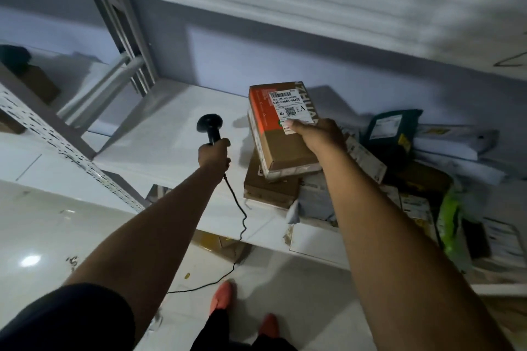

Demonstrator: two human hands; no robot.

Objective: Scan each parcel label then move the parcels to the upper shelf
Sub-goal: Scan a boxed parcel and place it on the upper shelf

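Brown-and-orange parcel (281,128) tilted atop brown box (269,188) — white label (292,108) facing up; black scanner (210,127) upright, left.

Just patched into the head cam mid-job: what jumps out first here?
The orange and brown box at centre, white label up, gripped by the right hand atop another brown box. Just left, the left hand holds a black corded scanner. At right, more parcels crowd the white shelf.

scanner (210,126) left of parcel (281,128), atop box (269,189)
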